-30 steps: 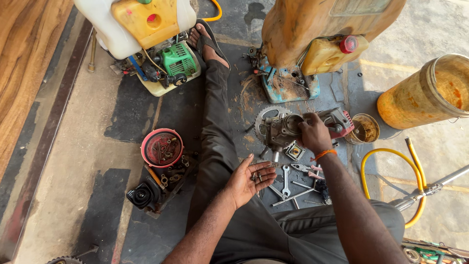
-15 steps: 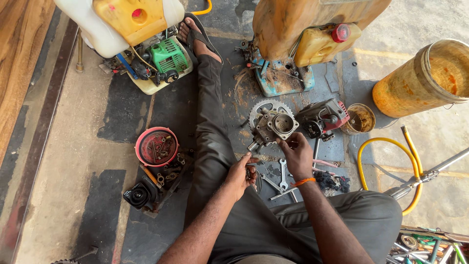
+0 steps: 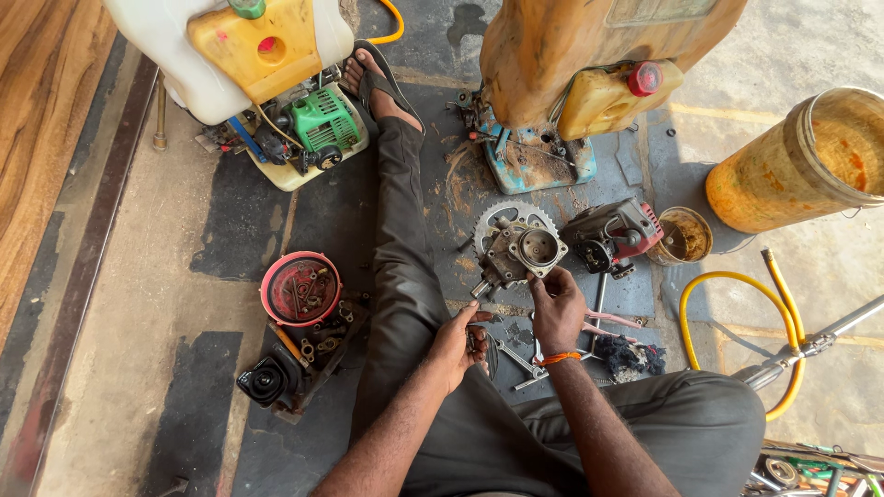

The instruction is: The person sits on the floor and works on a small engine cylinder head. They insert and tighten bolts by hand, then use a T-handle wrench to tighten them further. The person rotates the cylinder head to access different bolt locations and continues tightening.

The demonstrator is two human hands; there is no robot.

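Hands sit low in my view, over the dark trousers of the outstretched leg (image 3: 401,267). My right hand (image 3: 556,308), with an orange band at the wrist, is raised with its fingertips pinched narrow at the lower edge of a grey metal engine housing (image 3: 520,253); whether a small part sits between those fingertips I cannot tell. The housing lies on the floor just in front of that hand, with a toothed sprocket disc (image 3: 506,219) partly under it. My left hand (image 3: 458,348) is cupped palm up beside the knee, loosely curled around some small dark parts I cannot make out. Spanners (image 3: 525,361) lie on the floor between the two hands.

Just right of the housing sits a red engine block (image 3: 615,235), then a small round tin (image 3: 683,236). Left of the leg a red round cover (image 3: 300,289) holds screws, with a black part (image 3: 267,381) below it. Farther off stand a sprayer with a green engine (image 3: 322,120), an orange sprayer tank (image 3: 589,55), an orange barrel (image 3: 810,161) and a yellow hose (image 3: 737,285).
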